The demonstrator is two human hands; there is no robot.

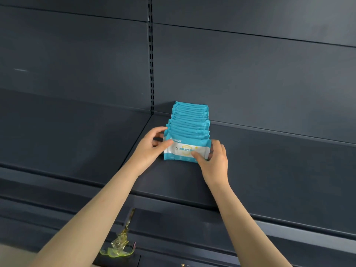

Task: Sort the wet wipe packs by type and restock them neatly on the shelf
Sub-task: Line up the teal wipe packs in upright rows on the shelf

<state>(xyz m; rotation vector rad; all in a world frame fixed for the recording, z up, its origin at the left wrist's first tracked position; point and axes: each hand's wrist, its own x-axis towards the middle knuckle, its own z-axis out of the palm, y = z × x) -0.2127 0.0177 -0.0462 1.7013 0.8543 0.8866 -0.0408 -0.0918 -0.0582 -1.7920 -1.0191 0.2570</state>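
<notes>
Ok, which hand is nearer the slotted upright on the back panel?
Left. The left hand grips the left end of the front pack, almost straight in front of the slotted upright; the right hand holds its right end, farther off to the right.

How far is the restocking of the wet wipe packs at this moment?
Done: a row of blue wet wipe packs stands upright on the shelf, running front to back. In hand: the left hand and right hand pinch the two ends of the front pack at the row's near end. Left: only this one type shows, so any other types are not yet shelved.
</notes>
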